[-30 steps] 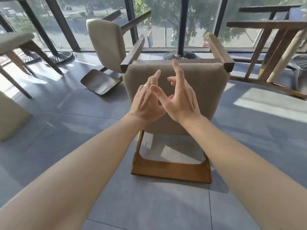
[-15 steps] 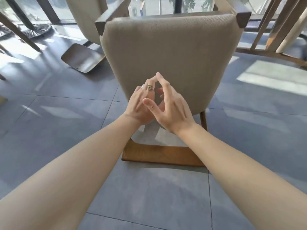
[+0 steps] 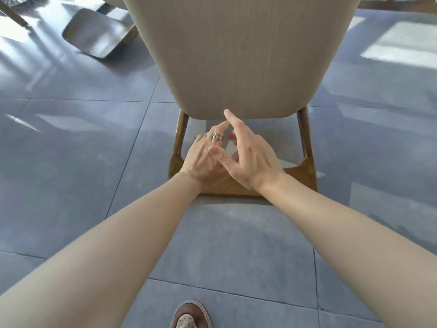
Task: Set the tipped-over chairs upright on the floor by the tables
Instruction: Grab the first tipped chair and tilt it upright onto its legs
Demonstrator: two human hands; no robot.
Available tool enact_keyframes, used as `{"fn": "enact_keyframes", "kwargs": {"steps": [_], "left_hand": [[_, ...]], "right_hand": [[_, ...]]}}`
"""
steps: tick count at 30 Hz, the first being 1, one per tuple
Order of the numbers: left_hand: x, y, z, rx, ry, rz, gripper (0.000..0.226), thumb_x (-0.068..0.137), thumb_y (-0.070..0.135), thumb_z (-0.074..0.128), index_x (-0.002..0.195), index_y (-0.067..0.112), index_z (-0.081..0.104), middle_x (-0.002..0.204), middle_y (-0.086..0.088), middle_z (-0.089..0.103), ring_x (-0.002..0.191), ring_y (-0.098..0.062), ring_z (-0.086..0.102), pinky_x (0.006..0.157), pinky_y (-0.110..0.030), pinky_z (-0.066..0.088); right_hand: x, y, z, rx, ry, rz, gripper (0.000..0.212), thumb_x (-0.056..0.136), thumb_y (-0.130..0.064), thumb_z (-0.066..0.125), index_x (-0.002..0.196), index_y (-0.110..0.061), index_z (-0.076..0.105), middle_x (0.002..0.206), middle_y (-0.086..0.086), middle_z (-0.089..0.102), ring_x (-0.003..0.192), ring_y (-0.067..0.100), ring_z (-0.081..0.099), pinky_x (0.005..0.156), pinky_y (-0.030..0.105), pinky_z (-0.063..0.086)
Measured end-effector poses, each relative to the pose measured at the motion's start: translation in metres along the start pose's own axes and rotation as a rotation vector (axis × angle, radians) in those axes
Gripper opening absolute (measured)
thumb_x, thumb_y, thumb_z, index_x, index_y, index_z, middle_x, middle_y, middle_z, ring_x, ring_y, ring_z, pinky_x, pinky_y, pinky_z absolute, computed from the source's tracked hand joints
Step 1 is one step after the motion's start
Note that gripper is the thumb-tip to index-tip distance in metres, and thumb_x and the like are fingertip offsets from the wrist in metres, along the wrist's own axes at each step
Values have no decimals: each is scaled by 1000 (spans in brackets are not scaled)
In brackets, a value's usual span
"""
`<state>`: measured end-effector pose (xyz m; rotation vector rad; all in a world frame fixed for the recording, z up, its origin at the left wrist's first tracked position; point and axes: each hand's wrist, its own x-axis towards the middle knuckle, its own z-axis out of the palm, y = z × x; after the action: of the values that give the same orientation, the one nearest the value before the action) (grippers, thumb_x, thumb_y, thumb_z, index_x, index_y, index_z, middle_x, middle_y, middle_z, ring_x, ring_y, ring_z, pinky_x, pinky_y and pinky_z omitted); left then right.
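A beige upholstered chair (image 3: pixel 241 55) with a brown wooden base (image 3: pixel 298 178) stands upright straight ahead, its back toward me. My left hand (image 3: pixel 203 159), wearing a ring, and my right hand (image 3: pixel 248 159) overlap in front of the chair's lower edge, fingers spread and touching each other. Neither hand holds the chair or anything else. A second beige chair lies tipped over at the upper left; only its wooden base plate (image 3: pixel 94 36) shows.
Grey floor tiles (image 3: pixel 71 162) spread all around, with sunlit patches at the right. A slanted wooden leg (image 3: pixel 14 15) shows at the top left corner. My shoe (image 3: pixel 191 314) is at the bottom edge.
The view has tilted downward and closer to the upright chair. My two hands stayed together and dropped from the chair's backrest level to its lower edge.
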<state>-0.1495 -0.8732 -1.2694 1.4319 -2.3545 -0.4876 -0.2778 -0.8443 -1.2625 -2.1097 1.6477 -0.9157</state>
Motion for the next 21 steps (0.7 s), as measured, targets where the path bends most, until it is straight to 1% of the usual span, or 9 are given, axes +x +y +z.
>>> {"fn": "enact_keyframes", "kwargs": {"steps": [2, 5, 7, 8, 11, 13, 16, 18, 21], "left_hand": [[-3, -4, 16, 37, -16, 16, 63, 88, 42, 55, 143, 22, 31, 139, 5, 44, 119, -13, 49, 105, -37, 35], [-4, -12, 41, 83, -50, 4, 61, 90, 41, 52, 143, 20, 33, 142, 4, 40, 120, -13, 47, 100, -31, 34], [-5, -20, 58, 123, -106, -30, 65, 86, 52, 40, 144, 22, 36, 146, 5, 34, 123, -13, 45, 98, -29, 33], [-5, -24, 66, 144, -134, -46, 71, 82, 57, 31, 144, 23, 36, 148, 5, 32, 125, -14, 44, 100, -30, 33], [-6, -34, 83, 186, -187, -65, 83, 75, 63, 17, 142, 21, 42, 152, 4, 29, 129, -15, 41, 103, -31, 33], [-6, -43, 89, 203, -212, -88, 83, 75, 65, 17, 138, 21, 47, 152, 4, 30, 129, -15, 42, 103, -31, 32], [-5, -54, 94, 253, -281, -122, 84, 80, 66, 13, 144, 18, 41, 151, -2, 33, 131, -21, 42, 104, -33, 29], [-5, -60, 99, 272, -340, -136, 76, 89, 60, 21, 147, 13, 31, 149, -7, 36, 131, -26, 42, 105, -36, 30], [-1, -63, 106, 314, -391, -135, 69, 92, 55, 33, 145, 11, 32, 142, -6, 44, 126, -27, 44, 103, -37, 31]], "right_hand": [[-3, 9, 10, -20, -16, 10, 81, 91, -65, 40, 152, -16, 19, 127, 7, 59, 108, 21, 61, 92, 39, 48], [-9, 25, 22, -75, -65, 47, 84, 88, -71, 33, 152, -19, 15, 128, 8, 58, 109, 24, 61, 93, 42, 48], [-14, 35, 29, -105, -115, 50, 86, 87, -75, 27, 152, -21, 12, 131, 9, 56, 111, 26, 60, 94, 44, 48], [-16, 39, 33, -114, -138, 56, 87, 86, -75, 25, 152, -21, 12, 134, 11, 54, 113, 27, 59, 95, 44, 47], [-21, 53, 42, -146, -193, 87, 84, 88, -71, 28, 153, -20, 11, 140, 14, 49, 118, 30, 57, 97, 43, 46], [-21, 59, 52, -177, -234, 95, 84, 89, -70, 28, 153, -19, 9, 136, 16, 51, 116, 33, 56, 97, 45, 44], [-21, 66, 66, -220, -296, 132, 88, 86, -74, 24, 153, -19, 8, 132, 19, 53, 115, 37, 54, 99, 45, 41], [-20, 71, 71, -253, -318, 160, 89, 86, -75, 24, 153, -19, 8, 133, 19, 51, 115, 37, 54, 98, 44, 42], [-18, 79, 77, -310, -348, 178, 86, 88, -73, 26, 154, -20, 7, 132, 19, 49, 113, 36, 54, 97, 43, 41]]}}
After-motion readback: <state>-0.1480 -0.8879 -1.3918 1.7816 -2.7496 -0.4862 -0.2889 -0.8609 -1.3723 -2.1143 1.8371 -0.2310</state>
